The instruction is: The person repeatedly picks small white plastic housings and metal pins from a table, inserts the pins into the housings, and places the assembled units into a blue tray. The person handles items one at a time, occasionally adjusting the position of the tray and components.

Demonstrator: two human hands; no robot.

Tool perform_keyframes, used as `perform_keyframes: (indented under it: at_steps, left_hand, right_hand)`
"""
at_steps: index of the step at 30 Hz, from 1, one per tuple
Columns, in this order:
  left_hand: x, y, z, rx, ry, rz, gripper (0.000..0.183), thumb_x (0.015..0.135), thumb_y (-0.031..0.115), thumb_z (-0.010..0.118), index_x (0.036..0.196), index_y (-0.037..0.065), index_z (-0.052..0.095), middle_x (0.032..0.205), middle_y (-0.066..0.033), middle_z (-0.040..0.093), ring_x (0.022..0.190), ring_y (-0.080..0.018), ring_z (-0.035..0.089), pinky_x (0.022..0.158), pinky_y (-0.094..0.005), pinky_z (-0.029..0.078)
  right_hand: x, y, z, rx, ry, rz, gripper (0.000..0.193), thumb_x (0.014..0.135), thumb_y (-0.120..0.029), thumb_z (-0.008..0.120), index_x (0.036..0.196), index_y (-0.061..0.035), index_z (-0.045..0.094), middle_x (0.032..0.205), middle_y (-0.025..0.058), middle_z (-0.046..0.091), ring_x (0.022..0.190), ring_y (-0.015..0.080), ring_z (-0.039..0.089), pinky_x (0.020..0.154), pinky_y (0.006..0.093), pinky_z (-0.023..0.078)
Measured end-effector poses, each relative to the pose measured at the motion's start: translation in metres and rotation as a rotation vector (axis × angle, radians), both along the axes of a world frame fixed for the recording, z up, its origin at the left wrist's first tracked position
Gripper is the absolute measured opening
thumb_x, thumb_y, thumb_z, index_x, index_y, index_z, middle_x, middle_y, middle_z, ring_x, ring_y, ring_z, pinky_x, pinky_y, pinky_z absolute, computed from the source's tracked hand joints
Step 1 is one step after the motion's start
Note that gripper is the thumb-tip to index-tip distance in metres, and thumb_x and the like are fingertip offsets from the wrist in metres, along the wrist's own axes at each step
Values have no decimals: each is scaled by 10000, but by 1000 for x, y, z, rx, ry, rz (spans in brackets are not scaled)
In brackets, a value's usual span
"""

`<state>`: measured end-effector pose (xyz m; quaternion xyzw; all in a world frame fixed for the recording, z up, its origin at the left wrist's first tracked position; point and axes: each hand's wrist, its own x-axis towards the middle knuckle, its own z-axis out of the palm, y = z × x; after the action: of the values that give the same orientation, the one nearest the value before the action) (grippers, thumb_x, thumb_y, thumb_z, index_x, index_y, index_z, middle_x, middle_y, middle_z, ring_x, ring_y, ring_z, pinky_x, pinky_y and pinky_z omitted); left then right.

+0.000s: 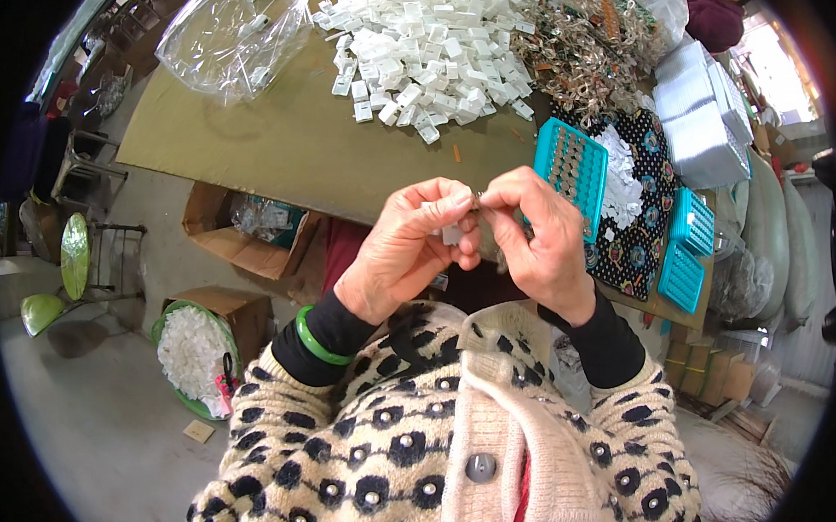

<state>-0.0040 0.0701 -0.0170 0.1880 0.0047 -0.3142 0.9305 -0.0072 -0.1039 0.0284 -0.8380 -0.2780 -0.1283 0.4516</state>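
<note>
Above the table's near edge, my two hands meet fingertip to fingertip. My left hand [403,238] is closed around a small white plastic piece [452,234], partly hidden by the fingers. My right hand [545,247] pinches at the same spot, on a tiny dark part [477,200] between the fingertips, too small to name. Just right of my right hand lies a teal tray [599,186] holding rows of round metal pieces [569,154]. Beyond my hands rises a heap of white plastic casings [429,53].
Right of the casings is a tangled pile of metal parts [581,57]. White scraps [620,180] lie on a dark patterned cloth [651,142]. Teal trays [681,279] and stacked white trays [698,109] stand right. A clear bag [231,47], carton [238,249] and green basket [172,385] are left.
</note>
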Motion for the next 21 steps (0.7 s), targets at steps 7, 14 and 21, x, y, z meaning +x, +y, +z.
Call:
perform_keyframes:
  at_steps: [7,14,21]
  left_hand:
    - [23,25,-5,357,68,370,192,972,128,620,1093,-18,650,851,-35,637,694,-104,565,572,-237,469]
    - [31,29,-12,365,89,406,208,944,70,646,1127,-28,638,939,-67,665,742,-105,562,609,-246,478]
    - [25,19,-7,493,42,433,243,902,43,697,1121,-33,623,944,-78,674,752,-123,627,627,-260,536]
  right_hand:
    - [45,32,-26,-35,29,-73,144,854,49,573,985,-4,549,861,149,622,767,338,630,673,394,504]
    - [84,50,-53,-290,0,-200,159,840,23,539,995,-9,523,762,171,628,754,390,642,669,460,509]
    - [63,34,-31,238,493,-318,119,1008,-75,509,1082,7,555,851,75,674,665,104,636,583,236,520]
